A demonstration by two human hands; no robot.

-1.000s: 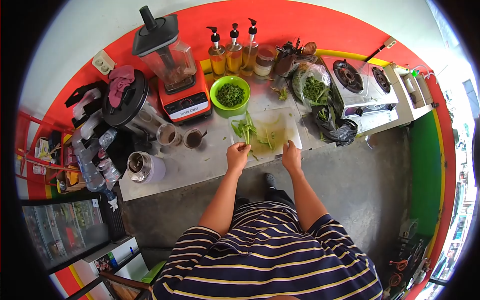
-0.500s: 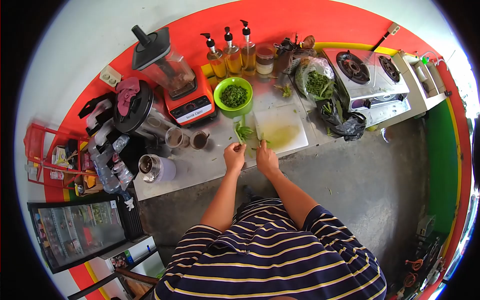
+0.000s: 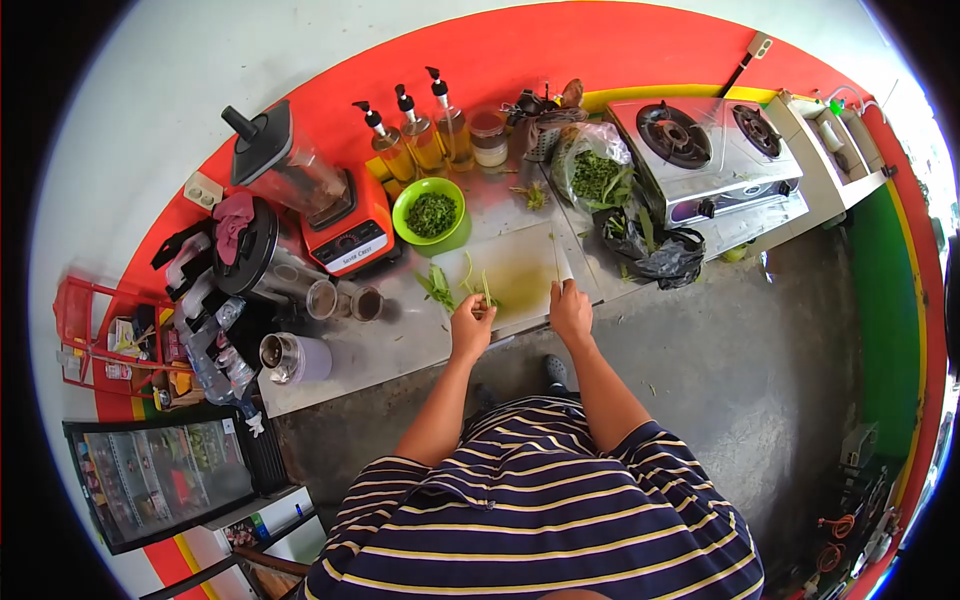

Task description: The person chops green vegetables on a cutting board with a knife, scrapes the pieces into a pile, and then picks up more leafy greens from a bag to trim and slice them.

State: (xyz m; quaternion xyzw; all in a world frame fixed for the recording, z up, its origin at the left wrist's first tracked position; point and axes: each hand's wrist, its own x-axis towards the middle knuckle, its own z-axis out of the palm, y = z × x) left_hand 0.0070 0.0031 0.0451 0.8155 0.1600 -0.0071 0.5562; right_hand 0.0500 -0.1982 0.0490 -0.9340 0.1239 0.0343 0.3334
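Observation:
A white cutting board (image 3: 520,258), stained green, lies on the steel counter in front of me. My left hand (image 3: 472,322) pinches a few green stalks (image 3: 484,293) at the board's near left corner. My right hand (image 3: 571,308) is at the board's near right edge, closed on a knife (image 3: 558,262) whose thin blade points away across the board. More loose green leaves (image 3: 437,285) lie just left of the board. A green bowl (image 3: 430,212) of chopped greens stands behind them.
An orange blender (image 3: 335,225), three pump bottles (image 3: 420,140) and a jar line the back. A clear bag of greens (image 3: 595,175), a black bag (image 3: 655,255) and a two-burner gas stove (image 3: 705,145) sit right. Two cups (image 3: 340,300) and a steel pitcher (image 3: 290,355) stand left.
My right hand has moved away from the left, out to the board's right edge. My left hand has brought stalks onto the board's corner. The view has shifted.

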